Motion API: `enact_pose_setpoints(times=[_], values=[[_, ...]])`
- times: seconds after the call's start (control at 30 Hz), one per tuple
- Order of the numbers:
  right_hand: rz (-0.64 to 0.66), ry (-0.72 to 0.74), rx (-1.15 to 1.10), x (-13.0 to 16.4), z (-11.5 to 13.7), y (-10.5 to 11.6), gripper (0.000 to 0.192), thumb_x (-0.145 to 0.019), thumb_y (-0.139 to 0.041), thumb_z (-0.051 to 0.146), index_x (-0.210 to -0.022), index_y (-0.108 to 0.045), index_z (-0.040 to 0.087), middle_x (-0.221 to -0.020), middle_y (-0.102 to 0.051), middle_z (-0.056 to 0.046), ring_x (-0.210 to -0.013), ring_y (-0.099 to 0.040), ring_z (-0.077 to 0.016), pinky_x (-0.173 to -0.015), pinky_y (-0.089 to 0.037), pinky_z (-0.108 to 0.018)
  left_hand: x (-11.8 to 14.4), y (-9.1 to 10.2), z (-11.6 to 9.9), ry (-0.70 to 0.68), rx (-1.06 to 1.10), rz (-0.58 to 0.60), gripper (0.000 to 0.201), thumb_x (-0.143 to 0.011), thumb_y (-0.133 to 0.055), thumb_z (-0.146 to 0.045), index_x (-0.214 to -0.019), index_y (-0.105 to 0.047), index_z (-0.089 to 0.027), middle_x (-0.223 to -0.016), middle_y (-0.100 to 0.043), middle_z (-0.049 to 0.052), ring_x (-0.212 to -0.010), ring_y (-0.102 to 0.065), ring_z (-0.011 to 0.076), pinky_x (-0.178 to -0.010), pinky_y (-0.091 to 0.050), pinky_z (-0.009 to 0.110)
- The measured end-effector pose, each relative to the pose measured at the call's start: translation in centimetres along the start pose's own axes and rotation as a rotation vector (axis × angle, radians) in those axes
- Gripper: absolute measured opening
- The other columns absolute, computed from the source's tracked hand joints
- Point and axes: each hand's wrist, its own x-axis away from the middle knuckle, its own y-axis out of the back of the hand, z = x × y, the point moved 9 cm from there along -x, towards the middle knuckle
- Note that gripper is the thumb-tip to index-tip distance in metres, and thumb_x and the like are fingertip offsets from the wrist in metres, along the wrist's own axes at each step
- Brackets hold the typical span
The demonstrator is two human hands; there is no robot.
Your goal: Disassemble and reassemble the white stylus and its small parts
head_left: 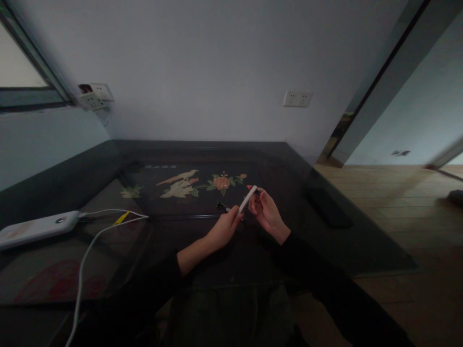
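My left hand (224,229) is closed round the lower end of a slim white stick (248,198), which slants up to the right; I cannot make out its exact kind. Close against its upper end, my right hand (268,213) pinches a small dark piece (258,192). Whether that piece is joined to the stick is too small to tell. Just left of my left fingers, a small black-tipped part with a pale stem (221,206) shows above the dark tabletop (181,260); my hand hides its near end.
A white power bank (43,229) lies at the left, its white cable (85,260) running toward the front edge with a yellow tag (121,218). A flat black object (329,207) rests on the right. Wall sockets (297,99) are behind the table.
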Motion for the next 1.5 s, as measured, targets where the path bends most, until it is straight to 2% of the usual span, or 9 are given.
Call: enact_pose_setpoints(times=[0.2, 0.47, 0.73, 0.97, 1.23, 1.37, 1.5], values=[[-0.012, -0.045, -0.052, 0.1, -0.7, 0.2, 0.046, -0.077, -0.066, 0.054, -0.105, -0.066, 0.018, -0.059, -0.052, 0.004, -0.049, -0.045, -0.008, -0.043, -0.035, -0.021, 0.3, -0.9, -0.6, -0.053, 0.015, 0.061, 0.016, -0.093, -0.035, -0.03, -0.082, -0.04, -0.019, -0.066, -0.046, -0.004, -0.059, -0.044, 0.0112, -0.057, -0.033, 0.023], [0.039, -0.047, -0.075, 0.0, -0.6, -0.2, 0.044, -0.082, -0.06, 0.055, -0.109, -0.063, 0.02, -0.058, -0.051, 0.005, -0.046, -0.04, -0.0076, -0.044, -0.032, -0.022, -0.1, 0.0, 0.1, 0.003, 0.002, -0.001, 0.016, -0.094, -0.035, -0.029, -0.083, -0.043, -0.019, -0.064, -0.045, -0.004, -0.059, -0.044, 0.0113, -0.058, -0.033, 0.023], [0.068, -0.013, -0.062, 0.0, -0.4, -0.4, 0.031, -0.081, -0.063, 0.052, -0.096, -0.055, 0.025, -0.056, -0.049, 0.007, -0.045, -0.038, -0.0081, -0.045, -0.031, -0.022, -0.3, 0.9, 0.6, 0.004, 0.018, -0.056, 0.021, -0.094, -0.035, -0.033, -0.081, -0.042, -0.019, -0.064, -0.043, -0.005, -0.057, -0.041, 0.0107, -0.056, -0.031, 0.023], [0.031, -0.035, -0.018, 0.1, -0.4, -0.4, 0.05, -0.076, -0.066, 0.057, -0.109, -0.059, 0.022, -0.055, -0.049, 0.007, -0.045, -0.038, -0.0086, -0.044, -0.031, -0.023, 0.2, -0.1, 0.0, -0.002, 0.063, -0.003, 0.017, -0.094, -0.034, -0.031, -0.086, -0.043, -0.019, -0.065, -0.043, -0.005, -0.057, -0.041, 0.0107, -0.056, -0.032, 0.023], [-0.02, -0.073, -0.097, 0.2, -1.1, 0.1, 0.045, -0.076, -0.067, 0.055, -0.108, -0.062, 0.023, -0.062, -0.05, 0.005, -0.049, -0.043, -0.008, -0.046, -0.039, -0.021, 0.7, -1.2, -1.1, -0.032, 0.027, 0.081, 0.018, -0.094, -0.033, -0.031, -0.082, -0.04, -0.02, -0.065, -0.044, -0.004, -0.058, -0.041, 0.0113, -0.057, -0.032, 0.024], [-0.04, -0.086, -0.091, 0.3, -1.1, 0.2, 0.049, -0.075, -0.066, 0.056, -0.111, -0.061, 0.023, -0.06, -0.049, 0.005, -0.049, -0.042, -0.0087, -0.045, -0.037, -0.022, 0.5, -1.1, -0.8, -0.038, 0.016, 0.06, 0.018, -0.093, -0.034, -0.032, -0.082, -0.04, -0.02, -0.066, -0.046, -0.003, -0.059, -0.043, 0.0114, -0.058, -0.032, 0.024], [-0.003, -0.083, -0.109, 0.2, -1.1, -0.2, 0.05, -0.076, -0.066, 0.057, -0.111, -0.06, 0.022, -0.057, -0.048, 0.006, -0.046, -0.039, -0.0079, -0.043, -0.032, -0.021, 0.0, -0.5, 0.0, -0.022, 0.007, 0.017, 0.016, -0.094, -0.034, -0.032, -0.087, -0.043, -0.019, -0.067, -0.047, -0.004, -0.06, -0.044, 0.0115, -0.058, -0.033, 0.023]])
